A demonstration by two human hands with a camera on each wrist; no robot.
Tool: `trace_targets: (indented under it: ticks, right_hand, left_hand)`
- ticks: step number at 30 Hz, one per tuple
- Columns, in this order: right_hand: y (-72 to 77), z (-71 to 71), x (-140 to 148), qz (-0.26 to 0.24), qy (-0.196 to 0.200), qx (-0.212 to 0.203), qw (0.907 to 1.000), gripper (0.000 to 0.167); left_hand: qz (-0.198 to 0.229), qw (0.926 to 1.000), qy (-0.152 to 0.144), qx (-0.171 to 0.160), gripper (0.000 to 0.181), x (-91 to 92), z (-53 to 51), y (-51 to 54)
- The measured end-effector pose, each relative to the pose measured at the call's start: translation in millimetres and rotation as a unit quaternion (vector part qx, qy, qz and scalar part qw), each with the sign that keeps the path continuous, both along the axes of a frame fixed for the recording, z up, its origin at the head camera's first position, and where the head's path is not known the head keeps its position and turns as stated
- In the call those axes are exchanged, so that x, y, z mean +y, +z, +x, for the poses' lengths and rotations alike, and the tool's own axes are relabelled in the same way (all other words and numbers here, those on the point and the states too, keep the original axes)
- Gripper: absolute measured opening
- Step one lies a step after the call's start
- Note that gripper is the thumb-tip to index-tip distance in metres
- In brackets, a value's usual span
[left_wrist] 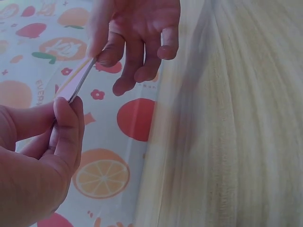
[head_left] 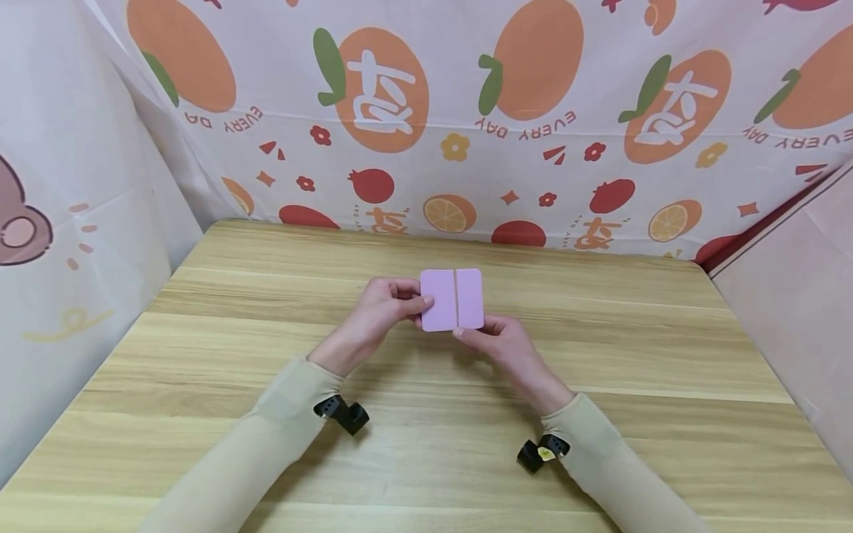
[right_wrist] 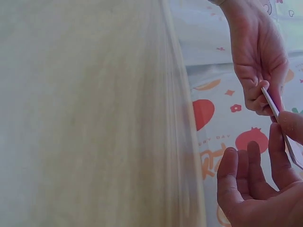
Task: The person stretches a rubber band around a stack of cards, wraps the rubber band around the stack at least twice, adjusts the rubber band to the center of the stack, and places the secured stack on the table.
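Note:
A thin, flat lilac square [head_left: 437, 300] with rounded corners is held up over the table by both hands. A narrow tan stripe runs down its face, right of the middle. My left hand [head_left: 373, 318] pinches its left edge, thumb on the face and fingers behind. At the lower right corner my right hand [head_left: 513, 352] pinches it between thumb and index finger. The right hand's other fingers spread loosely away, as the right wrist view shows. Seen edge-on in the left wrist view, the lilac square [left_wrist: 73, 86] is slim with a dark edge.
Beneath the hands lies a light wood-grain table [head_left: 426, 444]. A fruit-printed white cloth [head_left: 460, 170] hangs along its far edge, and pale cloths [head_left: 73, 222] hang at both sides. Each wrist carries a small black camera [head_left: 343, 414] over a beige sleeve [head_left: 266, 437].

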State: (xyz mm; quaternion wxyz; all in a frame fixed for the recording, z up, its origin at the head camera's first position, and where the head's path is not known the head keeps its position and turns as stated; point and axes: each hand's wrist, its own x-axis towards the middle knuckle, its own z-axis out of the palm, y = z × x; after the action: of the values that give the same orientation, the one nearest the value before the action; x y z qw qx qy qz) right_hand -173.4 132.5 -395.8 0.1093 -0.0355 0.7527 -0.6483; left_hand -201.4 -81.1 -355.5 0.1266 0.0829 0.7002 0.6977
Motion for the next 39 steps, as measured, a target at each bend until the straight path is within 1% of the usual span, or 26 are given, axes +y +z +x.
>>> trace_targets:
  ticks: [3,7,14,19,26,29,33,35,37,39]
  right_hand:
    - [-1.1,1.1,-1.3,-0.004,-0.008,-0.002,1.0,0.023]
    - [-3.5,2.2,-2.3,-0.001,-0.016,-0.006,0.9999,0.023]
    - [-3.8,3.7,-2.8,-0.011,-0.017,-0.016,0.9997,0.024]
    - [-3.0,3.7,-2.0,-0.026,-0.008,-0.033,0.9991,0.026]
    - [-4.0,2.5,-0.2,-0.034,0.013,-0.03,0.9989,0.033]
    - [-3.9,2.0,0.9,-0.033,0.026,-0.028,0.9987,0.036]
    - [-3.2,0.2,2.1,-0.034,0.041,-0.017,0.9984,0.036]
    - [-0.6,-0.7,3.1,-0.031,0.044,-0.005,0.9985,0.036]
    - [2.8,-1.8,4.6,-0.021,0.04,0.014,0.9989,0.038]
    - [7.7,-2.8,6.0,0.003,0.029,0.039,0.9988,0.042]
  left_hand:
    - [0.004,1.0,0.002,0.0,0.017,1.2,0.4,-2.2]
    - [0.005,1.0,0.001,-0.004,0.016,3.1,2.1,-3.0]
    - [0.003,1.0,-0.002,-0.007,0.016,4.3,2.3,-4.3]
    - [0.001,0.9998,-0.002,-0.018,0.018,3.6,2.0,-4.0]
    - [-0.007,0.9999,-0.002,-0.008,0.019,0.4,-0.4,-7.2]
    - [-0.007,0.9999,-0.003,-0.009,0.017,-0.6,-1.8,-7.5]
    - [-0.009,0.9998,0.001,-0.015,0.016,-2.5,-3.9,-8.0]
    - [-0.009,0.9999,0.0,-0.014,0.016,-3.5,-4.5,-7.4]
    - [-0.008,0.9999,-0.002,-0.015,0.016,-4.3,-4.9,-6.3]
    - [-0.006,0.9999,-0.004,-0.013,0.016,-5.2,-4.7,-5.6]
